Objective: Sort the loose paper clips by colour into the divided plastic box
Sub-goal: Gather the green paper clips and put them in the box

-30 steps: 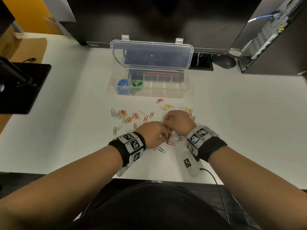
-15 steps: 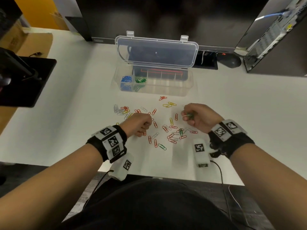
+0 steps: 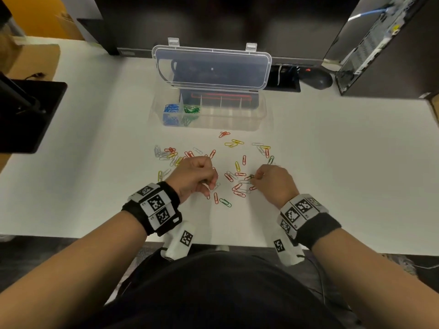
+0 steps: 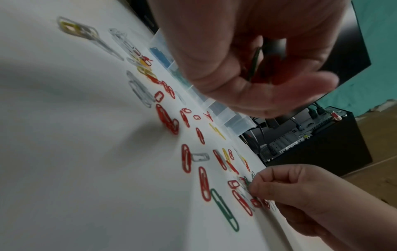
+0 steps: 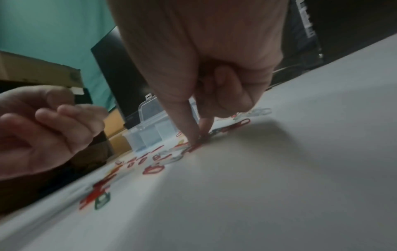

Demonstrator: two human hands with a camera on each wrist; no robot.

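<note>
An open clear box [image 3: 259,119] holds blue clips [image 3: 171,108] and green clips [image 3: 192,109] in neighbouring left compartments; loose clips [image 3: 237,186] litter the table [image 3: 332,162] as a left hand [image 3: 193,178] grips gathered clips and right fingertips [image 5: 193,135] pinch one

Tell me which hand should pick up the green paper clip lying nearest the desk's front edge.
Left, probably. The left hand sits just beside the green clip, with bare desk between them. The right hand is farther off, its fingertips down among the red clips.
</note>
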